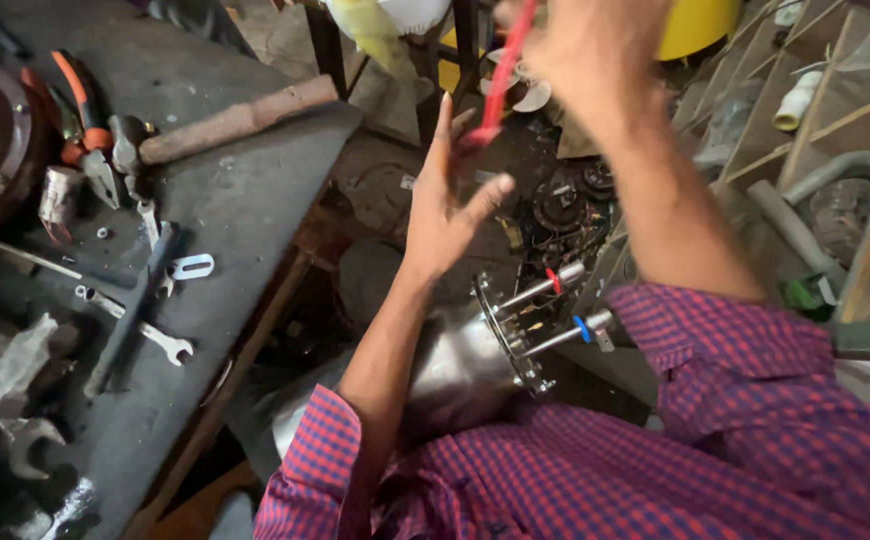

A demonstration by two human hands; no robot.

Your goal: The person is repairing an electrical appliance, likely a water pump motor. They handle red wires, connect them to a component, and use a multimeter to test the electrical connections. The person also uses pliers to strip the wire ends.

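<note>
Above a steel motor housing (465,365), the right hand (585,45) grips a red strip (503,75); the left hand (445,210) is spread open, fitting unfinished.

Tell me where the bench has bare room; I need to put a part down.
The bench is bare on its right half, between the wooden handle and the open wrench. Its left side is crowded with wrenches and pliers.
</note>
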